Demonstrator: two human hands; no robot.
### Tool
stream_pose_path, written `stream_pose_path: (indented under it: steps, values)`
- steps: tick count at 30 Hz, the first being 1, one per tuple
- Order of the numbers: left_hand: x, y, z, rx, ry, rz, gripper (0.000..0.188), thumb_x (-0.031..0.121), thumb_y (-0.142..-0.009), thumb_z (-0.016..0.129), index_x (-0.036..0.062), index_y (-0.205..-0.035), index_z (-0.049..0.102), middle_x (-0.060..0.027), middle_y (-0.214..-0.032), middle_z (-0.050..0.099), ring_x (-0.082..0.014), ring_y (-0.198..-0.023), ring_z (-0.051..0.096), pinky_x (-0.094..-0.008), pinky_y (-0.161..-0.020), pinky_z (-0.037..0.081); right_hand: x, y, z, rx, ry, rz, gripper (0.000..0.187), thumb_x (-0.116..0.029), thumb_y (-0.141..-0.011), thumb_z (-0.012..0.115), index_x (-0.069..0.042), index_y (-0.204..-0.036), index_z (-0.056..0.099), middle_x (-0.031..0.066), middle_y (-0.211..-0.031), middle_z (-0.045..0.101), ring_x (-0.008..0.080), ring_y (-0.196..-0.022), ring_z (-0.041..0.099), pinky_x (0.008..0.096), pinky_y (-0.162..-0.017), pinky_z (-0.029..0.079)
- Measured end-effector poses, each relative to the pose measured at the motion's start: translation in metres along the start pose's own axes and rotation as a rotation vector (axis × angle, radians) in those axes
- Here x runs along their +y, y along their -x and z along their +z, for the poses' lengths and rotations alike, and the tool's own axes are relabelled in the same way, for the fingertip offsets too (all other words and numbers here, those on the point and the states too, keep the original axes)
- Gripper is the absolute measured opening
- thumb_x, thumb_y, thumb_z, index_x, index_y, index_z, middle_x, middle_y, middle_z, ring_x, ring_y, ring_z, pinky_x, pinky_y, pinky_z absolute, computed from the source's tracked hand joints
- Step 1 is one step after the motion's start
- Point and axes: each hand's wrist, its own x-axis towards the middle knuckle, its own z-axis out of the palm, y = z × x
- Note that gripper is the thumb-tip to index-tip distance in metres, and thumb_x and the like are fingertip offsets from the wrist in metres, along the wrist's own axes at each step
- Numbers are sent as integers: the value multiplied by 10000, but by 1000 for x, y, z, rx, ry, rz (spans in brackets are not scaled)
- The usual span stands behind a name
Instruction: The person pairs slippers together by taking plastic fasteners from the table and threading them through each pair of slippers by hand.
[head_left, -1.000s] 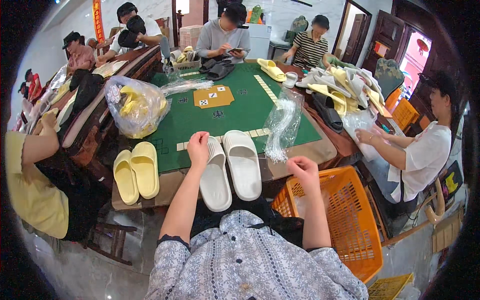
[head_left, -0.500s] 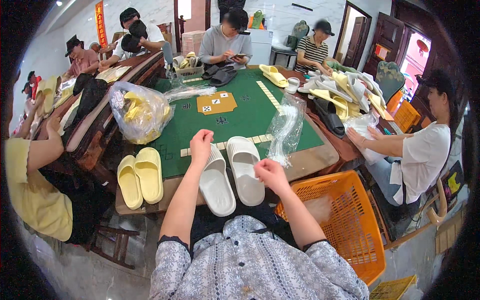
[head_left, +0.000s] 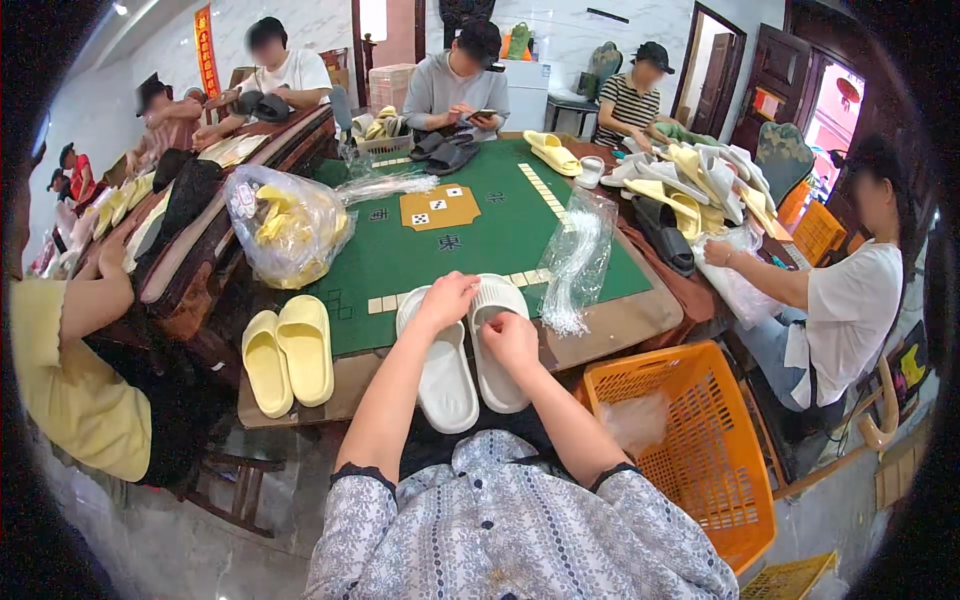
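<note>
Slippers in pale grey (head_left: 447, 388) lie side by side at the near edge of the desk (head_left: 640, 322), directly beneath the person's hands. The left hand (head_left: 452, 298) is half curled across the straps; the right hand (head_left: 511, 342), fingers bent inward, is at the right slipper's strap opening. Whether either grips anything cannot be told. Yellow slippers (head_left: 306, 350) sit left of the hands, a clear bag of white strands (head_left: 576, 262) ahead to their right.
</note>
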Motion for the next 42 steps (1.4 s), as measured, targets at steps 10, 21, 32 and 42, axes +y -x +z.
stream_pose_path:
  steps: [10, 21, 32, 42]
  values:
    - [0, 0, -4, -129, -2, -60, 410, 332, -928, 532, 79, -1235, 630, -192, -1178, 647, -372, -1106, 601, -459, -945, 480, -8, 6, -3, -91, 7, 52, 268, -261, -775, 654, 3, -796, 701, 217, -808, 689, 369, -794, 683, 451, -739, 544]
    - [-2, -7, -10, -270, 59, -260, 404, 347, -881, 479, 82, -1096, 696, -206, -1135, 666, -386, -1079, 618, -437, -947, 480, -16, 16, 16, 142, -101, 71, 235, -178, -817, 625, 50, -810, 679, 274, -848, 665, 438, -805, 644, 511, -762, 501]
    - [-25, -5, 6, 25, 560, -304, 204, 176, -793, 703, 10, -910, 714, -109, -837, 714, -189, -780, 664, -323, -720, 514, -14, 21, 18, 17, -158, 72, 357, -279, -824, 642, 69, -902, 642, 265, -885, 671, 422, -849, 650, 494, -794, 508]
    - [-26, 9, 9, 248, 847, -261, 124, 127, -908, 647, 17, -966, 657, 25, -846, 622, -64, -788, 547, -225, -724, 445, -25, 43, -39, -163, -221, -199, 385, -287, -833, 680, -10, -1099, 666, 185, -1003, 702, 294, -848, 699, 373, -763, 555]
